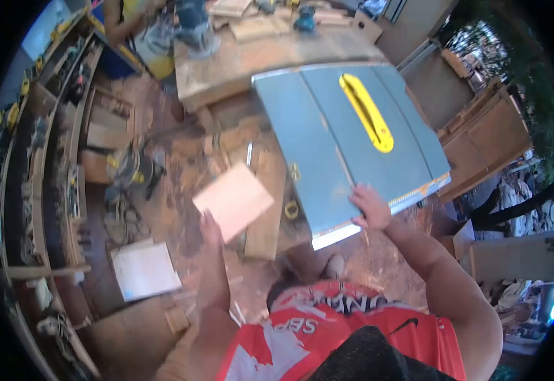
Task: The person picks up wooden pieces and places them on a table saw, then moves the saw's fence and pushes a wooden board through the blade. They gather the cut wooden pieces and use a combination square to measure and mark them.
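Observation:
My left hand (pixel 211 230) grips the lower left edge of a flat, pale wooden board (pixel 242 197), held out left of the table saw. The saw's blue-grey top (pixel 318 155) is tilted in view and has a long yellow blade insert (pixel 356 101) with a dark slot. My right hand (pixel 371 207) lies on the saw top close to its front edge, fingers spread, holding nothing. A metal strip with a yellow scale (pixel 420 190) runs along that front edge. I cannot make out a blade above the slot.
A wooden workbench (pixel 226 70) with wood pieces and tools stands behind the saw. Long shelves (pixel 42 190) full of tools line the left. A white panel (pixel 145 270) lies low on the left. Sawdust and scraps cover the floor. Another person's arm (pixel 121 28) shows at top left.

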